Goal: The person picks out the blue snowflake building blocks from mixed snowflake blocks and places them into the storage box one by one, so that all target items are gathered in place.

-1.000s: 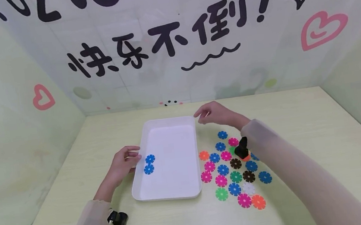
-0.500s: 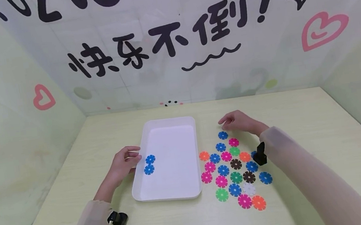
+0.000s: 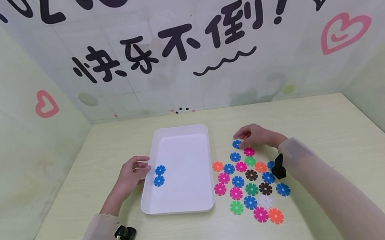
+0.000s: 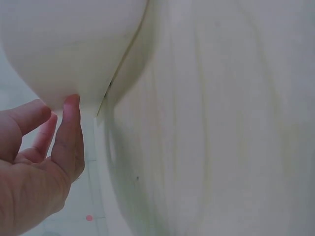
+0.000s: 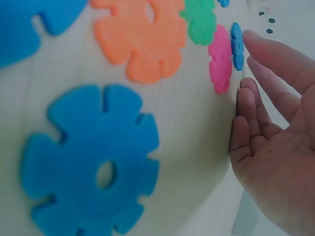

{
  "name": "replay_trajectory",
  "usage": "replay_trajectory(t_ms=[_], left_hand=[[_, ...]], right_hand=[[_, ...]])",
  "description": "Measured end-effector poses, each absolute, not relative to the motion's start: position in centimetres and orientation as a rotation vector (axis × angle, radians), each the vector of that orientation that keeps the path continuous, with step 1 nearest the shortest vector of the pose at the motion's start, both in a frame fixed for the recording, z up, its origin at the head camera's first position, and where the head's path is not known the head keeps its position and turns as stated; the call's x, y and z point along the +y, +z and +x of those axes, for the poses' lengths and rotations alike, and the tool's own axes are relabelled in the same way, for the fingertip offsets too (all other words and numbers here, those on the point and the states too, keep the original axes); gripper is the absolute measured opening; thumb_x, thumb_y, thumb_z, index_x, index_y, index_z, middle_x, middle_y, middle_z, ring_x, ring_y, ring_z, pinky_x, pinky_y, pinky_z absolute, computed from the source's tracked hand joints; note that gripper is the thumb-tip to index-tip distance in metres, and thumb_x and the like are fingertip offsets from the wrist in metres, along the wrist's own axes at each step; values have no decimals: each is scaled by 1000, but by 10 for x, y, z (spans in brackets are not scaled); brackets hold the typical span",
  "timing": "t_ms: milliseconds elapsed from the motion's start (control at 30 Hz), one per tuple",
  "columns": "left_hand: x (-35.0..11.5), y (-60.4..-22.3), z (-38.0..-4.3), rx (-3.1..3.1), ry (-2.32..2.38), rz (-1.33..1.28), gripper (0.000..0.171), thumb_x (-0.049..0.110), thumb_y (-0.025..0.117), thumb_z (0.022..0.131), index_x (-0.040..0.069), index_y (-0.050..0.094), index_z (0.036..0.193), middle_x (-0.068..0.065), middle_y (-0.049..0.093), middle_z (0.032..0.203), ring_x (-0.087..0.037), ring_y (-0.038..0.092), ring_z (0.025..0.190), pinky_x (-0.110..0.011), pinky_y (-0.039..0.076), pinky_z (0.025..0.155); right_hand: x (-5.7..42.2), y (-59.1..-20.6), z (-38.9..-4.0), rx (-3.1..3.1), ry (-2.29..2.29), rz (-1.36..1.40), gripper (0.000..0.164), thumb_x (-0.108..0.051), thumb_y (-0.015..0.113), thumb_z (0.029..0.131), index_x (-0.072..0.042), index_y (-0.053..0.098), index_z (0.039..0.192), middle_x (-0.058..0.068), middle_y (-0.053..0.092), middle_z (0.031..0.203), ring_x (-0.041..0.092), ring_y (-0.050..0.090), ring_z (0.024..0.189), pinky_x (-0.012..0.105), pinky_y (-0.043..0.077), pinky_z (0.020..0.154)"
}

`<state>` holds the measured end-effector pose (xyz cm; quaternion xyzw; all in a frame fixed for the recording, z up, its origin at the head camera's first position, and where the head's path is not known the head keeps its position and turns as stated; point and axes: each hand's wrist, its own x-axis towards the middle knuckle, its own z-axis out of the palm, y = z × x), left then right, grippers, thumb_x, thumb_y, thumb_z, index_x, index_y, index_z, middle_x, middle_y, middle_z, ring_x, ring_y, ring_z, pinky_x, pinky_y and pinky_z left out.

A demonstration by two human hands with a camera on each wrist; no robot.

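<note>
Pinching white tray [image 3: 191, 194] rim w/ L hand [image 3: 130, 175], grip closed; R hand [image 3: 256, 135] grip slightly parted at blue disc [image 3: 235, 144], holding nothing, nr pink disc [image 3: 249, 152].

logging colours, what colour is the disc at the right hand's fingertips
Blue: the disc shows best in the head view.

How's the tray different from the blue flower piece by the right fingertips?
The tray is white; the flower piece blue. The tray is bigger than the piece. The tray has raised walls; the piece is flat. Both have company: left hand at the tray, right hand at the piece.
</note>
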<state>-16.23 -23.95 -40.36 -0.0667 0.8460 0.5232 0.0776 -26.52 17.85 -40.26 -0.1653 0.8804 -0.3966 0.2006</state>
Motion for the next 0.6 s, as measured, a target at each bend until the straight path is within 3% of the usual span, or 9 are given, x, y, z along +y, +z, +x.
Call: replay_trajectory(t_ms=[600], left_hand=[[-239, -402, -162, 2532, 1570, -197, 38, 14, 58, 91, 5, 46, 126, -17, 49, 114, -27, 55, 93, -33, 52, 71]], right_hand=[[173, -407, -262, 2564, -1049, -467, 32, -11, 75, 76, -7, 64, 106, 9, 55, 99, 25, 47, 91, 34, 47, 82]])
